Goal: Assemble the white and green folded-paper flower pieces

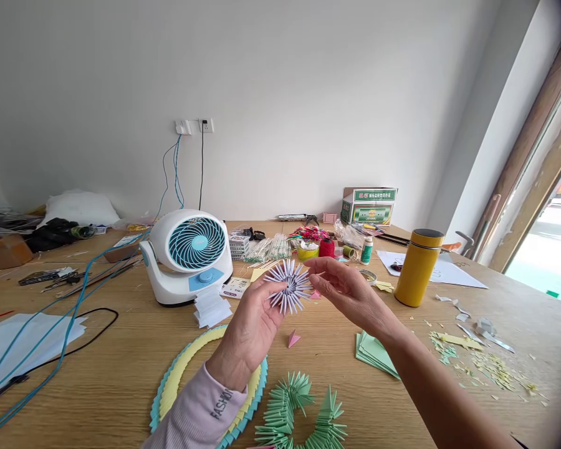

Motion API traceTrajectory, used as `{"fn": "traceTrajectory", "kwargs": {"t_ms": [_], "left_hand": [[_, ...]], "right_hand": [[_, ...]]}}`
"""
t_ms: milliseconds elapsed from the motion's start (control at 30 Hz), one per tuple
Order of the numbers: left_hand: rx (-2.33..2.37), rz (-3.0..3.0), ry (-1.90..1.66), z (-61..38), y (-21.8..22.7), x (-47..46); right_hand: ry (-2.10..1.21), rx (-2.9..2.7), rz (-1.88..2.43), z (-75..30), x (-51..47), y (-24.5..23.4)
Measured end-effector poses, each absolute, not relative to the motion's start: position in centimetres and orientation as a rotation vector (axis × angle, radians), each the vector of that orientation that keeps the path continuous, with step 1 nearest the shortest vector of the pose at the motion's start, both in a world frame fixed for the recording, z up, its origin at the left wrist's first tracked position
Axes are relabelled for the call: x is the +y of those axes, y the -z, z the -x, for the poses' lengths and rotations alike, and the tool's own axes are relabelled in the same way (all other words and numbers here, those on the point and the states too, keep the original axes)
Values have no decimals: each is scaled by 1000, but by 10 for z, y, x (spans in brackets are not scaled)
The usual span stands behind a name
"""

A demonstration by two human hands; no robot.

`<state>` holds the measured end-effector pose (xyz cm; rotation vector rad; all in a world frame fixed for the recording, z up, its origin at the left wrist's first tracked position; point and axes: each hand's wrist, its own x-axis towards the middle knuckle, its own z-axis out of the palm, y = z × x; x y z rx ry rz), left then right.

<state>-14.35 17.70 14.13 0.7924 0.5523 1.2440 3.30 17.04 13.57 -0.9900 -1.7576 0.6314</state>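
Observation:
My left hand [252,324] pinches a pale lavender wheel of folded paper spikes [288,288] between thumb and fingers, held up above the table. At the wheel's right edge, my right hand [341,287] has its thumb and fingertips closed on the outer spikes. Beneath the hands, a small pink folded paper piece [293,338] lies on the wood. Nearer to me sits a curved chain of green folded paper pieces [280,408]. A yellow and blue paper ring [161,390] lies partly hidden under my left forearm. Green paper sheets [374,354] are stacked beside my right forearm.
A white and blue fan [187,255] stands at the left, with blue cables [77,305] trailing across the table. On the right are a yellow flask [418,268] and scattered paper scraps [490,368]. A green and white box [369,206] stands by the wall behind craft supplies.

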Motion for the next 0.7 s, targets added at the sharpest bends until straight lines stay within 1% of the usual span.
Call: {"fn": "traceTrajectory", "kwargs": {"t_ms": [233, 467, 700], "left_hand": [[498, -948, -1237, 142, -135, 179], [505, -973, -1237, 143, -134, 180], [515, -975, -1240, 143, -134, 179]], "right_hand": [[-653, -1749, 979, -33, 169, -137], [-717, -1739, 965, -34, 168, -137], [-692, -1758, 976, -34, 167, -137]]}}
